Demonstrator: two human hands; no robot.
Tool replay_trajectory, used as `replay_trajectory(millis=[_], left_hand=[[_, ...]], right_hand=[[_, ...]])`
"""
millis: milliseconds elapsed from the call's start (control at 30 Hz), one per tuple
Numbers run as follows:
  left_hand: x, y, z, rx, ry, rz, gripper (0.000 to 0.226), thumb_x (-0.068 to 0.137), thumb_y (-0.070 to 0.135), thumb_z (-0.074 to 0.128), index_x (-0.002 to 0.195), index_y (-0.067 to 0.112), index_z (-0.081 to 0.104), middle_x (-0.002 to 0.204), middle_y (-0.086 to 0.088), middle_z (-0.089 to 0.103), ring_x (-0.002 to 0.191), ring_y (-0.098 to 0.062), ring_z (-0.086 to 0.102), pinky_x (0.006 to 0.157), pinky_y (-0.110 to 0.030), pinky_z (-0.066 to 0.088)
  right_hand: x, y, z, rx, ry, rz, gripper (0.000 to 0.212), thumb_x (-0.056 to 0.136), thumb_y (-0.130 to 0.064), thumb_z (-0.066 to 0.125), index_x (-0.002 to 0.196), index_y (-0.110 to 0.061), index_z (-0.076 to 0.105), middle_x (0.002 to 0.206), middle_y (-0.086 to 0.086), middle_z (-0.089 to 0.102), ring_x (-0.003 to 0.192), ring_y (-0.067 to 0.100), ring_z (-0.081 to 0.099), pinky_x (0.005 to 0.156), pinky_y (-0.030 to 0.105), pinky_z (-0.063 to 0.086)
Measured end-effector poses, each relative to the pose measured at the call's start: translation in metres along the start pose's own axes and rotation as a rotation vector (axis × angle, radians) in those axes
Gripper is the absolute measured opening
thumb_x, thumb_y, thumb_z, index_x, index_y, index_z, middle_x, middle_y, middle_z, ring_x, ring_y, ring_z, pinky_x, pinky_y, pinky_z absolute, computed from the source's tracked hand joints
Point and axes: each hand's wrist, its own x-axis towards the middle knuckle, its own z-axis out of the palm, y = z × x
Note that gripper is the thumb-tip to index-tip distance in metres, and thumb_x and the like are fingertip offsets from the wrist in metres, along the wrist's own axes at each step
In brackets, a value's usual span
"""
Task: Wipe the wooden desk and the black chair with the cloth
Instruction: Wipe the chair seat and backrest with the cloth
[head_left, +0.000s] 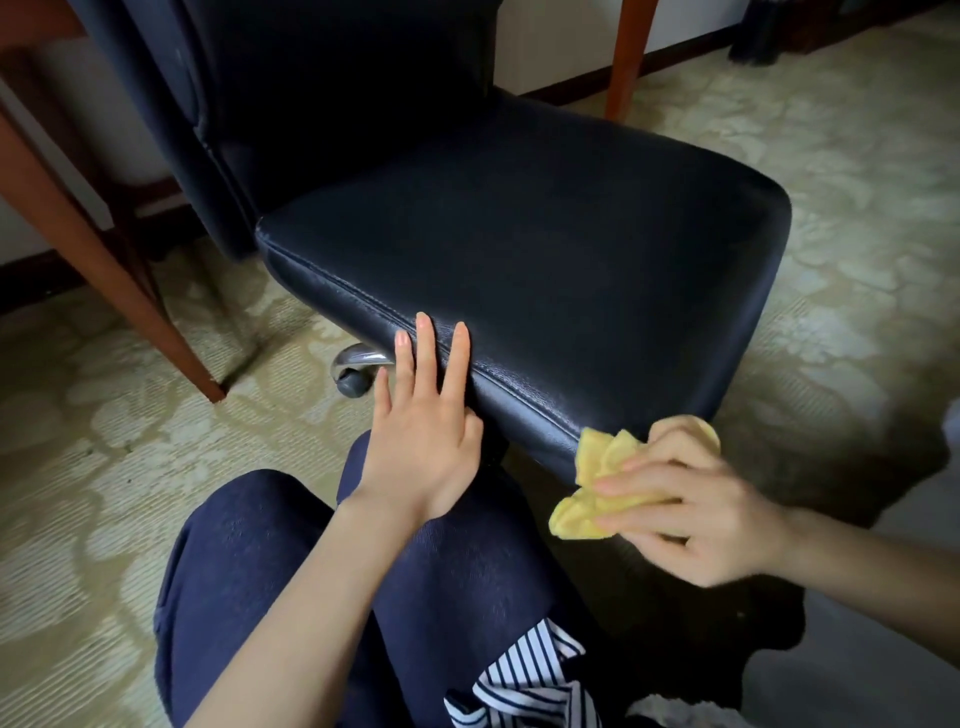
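The black leather chair (519, 249) fills the middle of the view, its seat facing me and its backrest at the upper left. My left hand (423, 415) lies flat with fingers spread against the seat's front edge, holding nothing. My right hand (696, 499) is closed on a crumpled yellow cloth (602, 483), pressed to the lower front side of the seat near its right corner. Of the wooden desk only the brown legs show: one (104, 260) at the left, another (626, 57) at the upper right.
A chrome chair base arm with a black caster (356, 374) sticks out under the seat at the left. Patterned pale green carpet (831, 156) covers the floor. My knees in dark blue trousers (291, 571) are right below the seat. A dark object (753, 36) stands at the far upper right.
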Motion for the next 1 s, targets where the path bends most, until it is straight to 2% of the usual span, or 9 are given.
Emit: replay_trajectory(millis=[133,233,333,467,700,767,833,933,1000], left_hand=[[0.001,-0.007,-0.003,-0.025,0.006,0.009,0.075,0.092,0.021,0.032,0.15,0.026,-0.015,0.156,-0.007,-0.026,0.144,-0.027,-0.02,0.117,-0.043,-0.002],[0.003,-0.015,-0.006,-0.052,0.01,0.013,0.076,0.091,0.018,0.035,0.15,0.026,-0.012,0.156,-0.007,-0.025,0.145,-0.025,-0.019,0.117,-0.04,-0.003],[0.005,-0.023,-0.01,-0.103,-0.002,0.013,0.073,0.091,0.019,0.032,0.151,0.027,-0.008,0.157,-0.003,-0.024,0.145,-0.021,-0.02,0.117,-0.039,-0.003],[0.008,-0.035,-0.021,-0.23,-0.004,0.012,0.077,0.077,0.025,0.02,0.152,0.029,0.005,0.158,0.003,-0.016,0.145,-0.015,-0.016,0.119,-0.038,-0.001],[0.017,-0.068,-0.036,-0.347,-0.028,0.027,0.072,0.077,0.025,0.022,0.147,0.04,0.018,0.157,0.017,-0.001,0.145,-0.002,-0.006,0.118,-0.041,0.002],[0.019,-0.071,-0.038,-0.41,-0.016,-0.017,0.07,0.078,0.027,0.023,0.146,0.043,0.013,0.156,0.019,0.004,0.143,0.002,-0.002,0.119,-0.041,0.001],[0.019,-0.068,-0.036,-0.462,0.008,-0.056,0.072,0.08,0.028,0.025,0.149,0.038,0.006,0.158,0.015,0.006,0.142,0.002,0.0,0.119,-0.042,0.003],[0.014,-0.054,-0.027,-0.391,0.032,-0.075,0.069,0.09,0.038,0.028,0.151,0.032,-0.003,0.159,0.008,-0.009,0.145,-0.006,-0.007,0.119,-0.04,-0.004],[0.008,-0.039,-0.022,-0.329,0.027,-0.113,0.077,0.09,0.053,0.033,0.151,0.028,-0.008,0.158,0.003,-0.017,0.145,-0.01,-0.014,0.116,-0.037,-0.011]], right_hand=[[0.024,0.006,0.009,-0.223,-0.2,-0.285,0.015,0.077,-0.018,0.063,0.083,-0.02,0.076,0.1,-0.009,0.07,0.088,0.017,0.051,0.077,0.035,0.04],[0.041,0.003,0.015,-0.259,-0.296,-0.335,0.016,0.083,-0.02,0.057,0.078,-0.019,0.072,0.095,-0.007,0.069,0.087,0.018,0.052,0.077,0.034,0.039],[0.059,-0.002,0.022,-0.243,-0.357,-0.306,0.019,0.084,-0.018,0.052,0.074,-0.019,0.068,0.088,-0.005,0.065,0.081,0.02,0.053,0.073,0.035,0.041],[0.093,-0.009,0.031,-0.197,-0.355,-0.203,0.013,0.081,-0.016,0.057,0.074,-0.018,0.068,0.085,-0.002,0.063,0.079,0.023,0.051,0.068,0.037,0.039],[0.148,0.014,0.046,-0.053,-0.26,0.04,0.014,0.081,-0.017,0.067,0.091,-0.02,0.076,0.099,0.0,0.068,0.088,0.026,0.056,0.073,0.04,0.045],[0.157,0.027,0.049,-0.003,-0.221,0.139,0.015,0.083,-0.016,0.068,0.095,-0.017,0.076,0.102,0.004,0.068,0.09,0.029,0.056,0.078,0.043,0.047],[0.161,0.042,0.049,0.032,-0.175,0.262,0.016,0.085,-0.015,0.066,0.099,-0.014,0.075,0.105,0.007,0.067,0.093,0.031,0.055,0.085,0.043,0.046],[0.159,0.068,0.046,0.01,-0.103,0.473,0.018,0.089,-0.017,0.062,0.104,-0.016,0.073,0.111,0.004,0.065,0.099,0.028,0.051,0.09,0.041,0.042],[0.151,0.082,0.041,-0.037,-0.051,0.598,0.019,0.091,-0.019,0.061,0.106,-0.019,0.073,0.114,0.002,0.064,0.102,0.026,0.049,0.091,0.04,0.041]])
